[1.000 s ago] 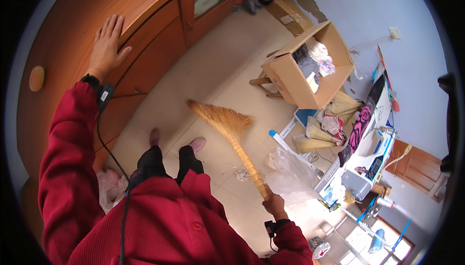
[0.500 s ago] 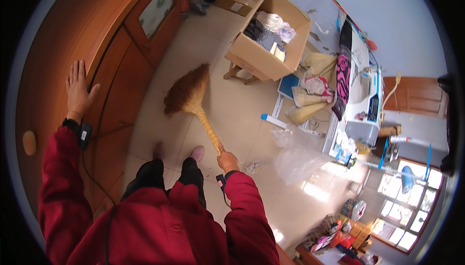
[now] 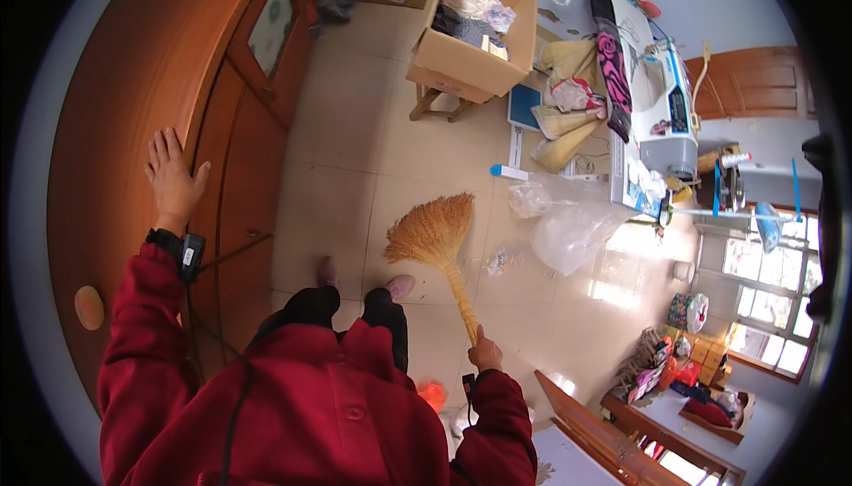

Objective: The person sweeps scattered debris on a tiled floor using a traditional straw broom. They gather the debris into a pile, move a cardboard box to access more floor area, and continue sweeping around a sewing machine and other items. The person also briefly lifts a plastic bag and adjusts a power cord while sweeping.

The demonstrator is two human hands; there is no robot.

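My right hand (image 3: 485,351) is wrapped round the handle end of a straw broom (image 3: 435,232). The broom's fanned bristles point away from me, over the tiled floor just ahead of my feet. A small heap of scraps (image 3: 502,261) lies on the tiles to the right of the bristles. My left hand (image 3: 176,182) rests flat with fingers spread on the top of a brown wooden cabinet (image 3: 133,184) at my left. Both wrists wear dark bands with a small device and a cable.
A cardboard box (image 3: 461,67) of cloth stands on a wooden stool (image 3: 435,106) ahead. To the right are a sewing machine (image 3: 670,104) on its table and a clear plastic sheet (image 3: 568,229) on the floor. An orange bag (image 3: 432,395) lies near my right side.
The broom has swung right and closer to me, its bristles now before my feet. My view has shifted and turned right. My left hand still lies on the cabinet.
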